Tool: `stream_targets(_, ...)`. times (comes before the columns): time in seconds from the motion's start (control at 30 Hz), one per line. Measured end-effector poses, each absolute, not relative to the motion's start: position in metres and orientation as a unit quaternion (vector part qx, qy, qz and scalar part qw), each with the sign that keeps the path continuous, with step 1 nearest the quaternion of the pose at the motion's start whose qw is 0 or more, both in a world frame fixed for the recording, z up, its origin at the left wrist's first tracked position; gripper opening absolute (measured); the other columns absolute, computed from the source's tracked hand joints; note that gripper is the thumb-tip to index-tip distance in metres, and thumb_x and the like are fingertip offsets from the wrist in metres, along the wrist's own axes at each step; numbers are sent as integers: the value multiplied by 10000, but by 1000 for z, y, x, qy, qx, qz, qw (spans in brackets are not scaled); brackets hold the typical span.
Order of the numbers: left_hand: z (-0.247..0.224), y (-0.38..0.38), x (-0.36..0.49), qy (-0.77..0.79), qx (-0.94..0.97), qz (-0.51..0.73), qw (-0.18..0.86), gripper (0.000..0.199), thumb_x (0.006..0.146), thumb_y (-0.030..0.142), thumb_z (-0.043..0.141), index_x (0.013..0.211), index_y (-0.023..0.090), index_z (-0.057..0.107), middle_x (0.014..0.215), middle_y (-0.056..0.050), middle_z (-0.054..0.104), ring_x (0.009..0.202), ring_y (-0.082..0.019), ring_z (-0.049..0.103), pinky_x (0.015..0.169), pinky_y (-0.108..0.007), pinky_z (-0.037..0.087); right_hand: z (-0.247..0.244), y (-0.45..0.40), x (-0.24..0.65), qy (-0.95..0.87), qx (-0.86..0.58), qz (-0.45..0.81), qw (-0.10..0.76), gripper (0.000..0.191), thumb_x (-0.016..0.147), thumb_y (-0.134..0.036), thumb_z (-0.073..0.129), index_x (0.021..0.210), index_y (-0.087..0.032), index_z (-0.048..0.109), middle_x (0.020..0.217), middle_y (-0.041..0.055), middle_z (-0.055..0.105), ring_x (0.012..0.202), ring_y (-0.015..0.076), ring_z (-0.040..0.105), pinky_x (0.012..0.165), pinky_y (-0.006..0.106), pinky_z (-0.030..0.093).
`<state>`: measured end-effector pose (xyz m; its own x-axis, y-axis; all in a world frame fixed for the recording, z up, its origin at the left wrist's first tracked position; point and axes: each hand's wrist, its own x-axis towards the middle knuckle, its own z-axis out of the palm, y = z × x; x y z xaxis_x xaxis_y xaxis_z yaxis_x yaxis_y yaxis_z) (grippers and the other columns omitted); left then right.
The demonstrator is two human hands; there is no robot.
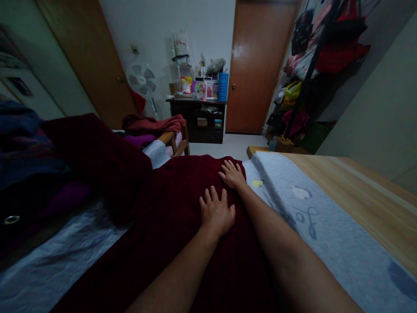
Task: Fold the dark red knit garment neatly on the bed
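A dark red cloth [176, 204] lies spread over the bed, with a raised, folded part at the left. My left hand [216, 213] rests flat on the middle of it, fingers spread. Farther ahead and slightly right, my right hand [232, 174] lies on the cloth near its far right corner, fingers apart. Neither hand grips anything. Beside the cloth on the right, a light blue-grey sheet [312, 208] with printed letters covers the mattress.
Piled clothes [29, 143] lie at the left. Beyond the bed are a wooden frame with a reddish cloth [153, 125], a fan [142, 79], a dark cabinet [182, 119] and a door [254, 65]. A wooden board [368, 182] runs along the right, with hanging bags [342, 48] behind.
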<state>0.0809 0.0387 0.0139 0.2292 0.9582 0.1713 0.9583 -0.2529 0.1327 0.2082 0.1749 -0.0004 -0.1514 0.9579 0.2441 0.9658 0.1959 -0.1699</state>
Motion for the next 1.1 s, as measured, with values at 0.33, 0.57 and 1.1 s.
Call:
stream_targets(0.33, 13, 38, 81, -610, -786, -104, 1, 654, 839, 534, 444, 1402, 205, 401, 1468, -190, 351, 1339, -418, 281, 1033, -596, 236, -1, 164, 207, -759, -639, -12, 124, 503, 950, -423, 345, 1404, -212, 393, 1546, 49, 220, 1433, 194, 107, 1145, 445, 28)
stream_targets(0.57, 17, 37, 81, -609, -787, -98, 0, 636, 838, 527, 448, 1388, 210, 421, 1472, -180, 352, 1341, -406, 286, 1029, -569, 258, 14, 162, 202, -741, -652, 138, 83, 539, 904, -301, 430, 1424, -190, 345, 1555, 79, 179, 1430, 241, 126, 1124, 538, 80)
stream_targets(1.1, 11, 42, 73, -602, -785, -148, 1, 484, 877, 348, 425, 1335, 198, 469, 1414, -161, 435, 1289, -341, 376, 981, -495, 348, -5, 38, 209, -733, -643, 117, 186, 543, 847, -202, 474, 1378, -105, 426, 1479, 143, 355, 1392, 265, 260, 1113, 440, 270)
